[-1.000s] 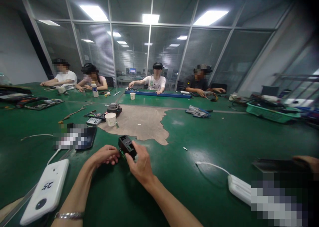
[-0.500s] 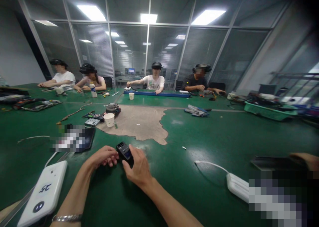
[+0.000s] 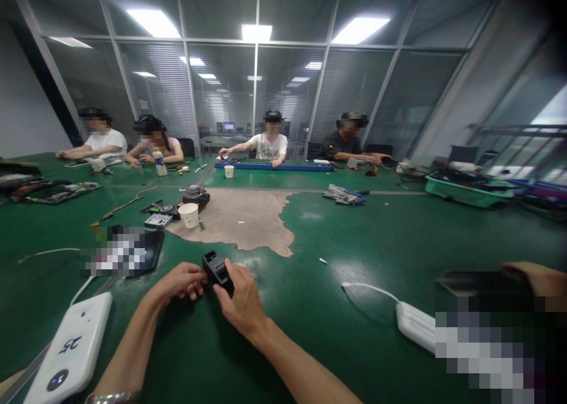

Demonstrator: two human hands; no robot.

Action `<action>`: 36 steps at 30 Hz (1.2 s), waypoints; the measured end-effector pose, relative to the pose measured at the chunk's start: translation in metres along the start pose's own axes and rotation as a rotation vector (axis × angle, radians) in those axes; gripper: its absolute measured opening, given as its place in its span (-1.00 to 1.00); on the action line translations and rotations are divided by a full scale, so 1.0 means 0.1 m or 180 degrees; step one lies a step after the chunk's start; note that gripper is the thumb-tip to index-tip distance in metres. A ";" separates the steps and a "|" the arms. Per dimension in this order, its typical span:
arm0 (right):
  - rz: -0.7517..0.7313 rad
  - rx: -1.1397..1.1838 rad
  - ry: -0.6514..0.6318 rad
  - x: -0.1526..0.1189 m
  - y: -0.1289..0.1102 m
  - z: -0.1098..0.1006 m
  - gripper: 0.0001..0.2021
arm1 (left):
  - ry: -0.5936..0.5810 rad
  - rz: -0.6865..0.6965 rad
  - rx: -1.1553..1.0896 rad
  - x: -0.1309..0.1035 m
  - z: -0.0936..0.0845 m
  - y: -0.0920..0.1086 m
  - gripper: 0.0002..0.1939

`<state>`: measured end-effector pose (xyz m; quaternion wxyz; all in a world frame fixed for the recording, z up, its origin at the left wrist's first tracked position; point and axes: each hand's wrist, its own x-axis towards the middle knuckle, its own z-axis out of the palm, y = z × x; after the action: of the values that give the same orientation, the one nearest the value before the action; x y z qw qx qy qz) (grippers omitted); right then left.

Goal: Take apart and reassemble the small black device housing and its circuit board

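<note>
A small black box-shaped device [image 3: 215, 268] with slots and a row of small buttons or ports on its upper face is held just above the green table. My right hand [image 3: 241, 295] grips its right side, thumb on the near edge and fingers along the far one. Beside its left edge is my left hand [image 3: 186, 280], with fingers loosely curled and nothing visible in them. Whether those fingertips touch the device I cannot tell. The device's underside is hidden.
A white power bank [image 3: 71, 348] lies at the near left, another [image 3: 414, 327] with a cable at the right. Paper cup [image 3: 189, 215] and electronic parts [image 3: 159, 220] sit beyond my hands. A neighbour's hand [image 3: 540, 280] is at the right edge; several people sit opposite.
The view has turned slightly, so everything sits a little further left. My right hand still holds the device, and my left hand stays beside it. Across the table, one person's arm has moved.
</note>
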<state>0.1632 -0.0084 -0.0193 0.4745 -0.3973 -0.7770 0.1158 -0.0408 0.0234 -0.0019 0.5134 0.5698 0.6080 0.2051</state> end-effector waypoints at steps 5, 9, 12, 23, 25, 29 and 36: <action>0.0207 0.0277 0.0387 0.13 -0.02 -0.10 -0.48 | 0.0022 -0.0058 0.0053 -0.01 0.01 0.02 -0.56; 0.0488 0.0218 0.0647 0.23 0.15 -0.16 -0.52 | -0.0020 -0.0072 0.0004 0.00 0.01 0.01 -0.55; 0.0608 0.0006 0.0694 0.24 0.33 -0.16 -0.53 | -0.0017 -0.0065 -0.0012 0.00 0.01 0.00 -0.55; 0.0546 -0.0185 0.0451 0.14 0.59 -0.06 -0.54 | -0.0006 -0.0099 -0.0025 0.02 0.01 -0.03 -0.54; 0.0551 -0.0256 0.0403 0.13 0.59 -0.05 -0.51 | -0.0028 -0.0109 -0.0039 0.01 0.00 -0.02 -0.54; 0.0532 -0.0397 0.0489 0.13 0.55 -0.04 -0.39 | -0.0040 -0.0078 -0.0123 -0.01 0.00 0.00 -0.53; 0.0524 -0.0367 0.0409 0.12 0.53 -0.04 -0.44 | 0.0045 -0.0068 -0.0240 0.00 -0.02 -0.02 -0.61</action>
<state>0.1902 0.0344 -0.0387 0.4885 -0.4929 -0.7151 0.0838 -0.0432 0.0240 -0.0025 0.5324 0.5420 0.6095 0.2263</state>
